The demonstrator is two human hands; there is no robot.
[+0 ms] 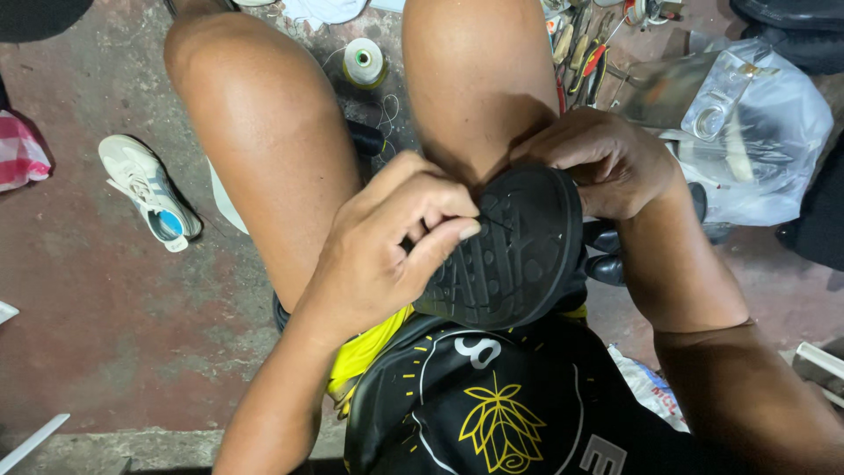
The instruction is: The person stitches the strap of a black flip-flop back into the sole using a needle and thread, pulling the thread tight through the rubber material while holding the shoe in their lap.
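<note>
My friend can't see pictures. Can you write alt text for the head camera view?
A seated person holds a black shoe sole-up in their lap, left hand pinching at the sole's edge and right hand gripping the toe end. On the reddish floor lie a white sneaker, a thread spool, hand tools and a plastic bag.

Black sole (508,251), moulded tread of round dots and grooves, a thin pale thread crossing it. Shirt (492,405) black with yellow flower print, white lettering and a yellow dashed ring; yellow cloth (365,352) beneath it. Floor (97,299) dull red, worn grey patches. Sneaker (148,189) at floor's left side, white with grey stripes, blue insole. Cloth (19,149) at left edge, pink-white check. Spool (364,62) near top edge, cream thread, green core. Tools (585,57) at top right, red and yellow handles. Bag (765,132) at right, clear whitish plastic.
</note>
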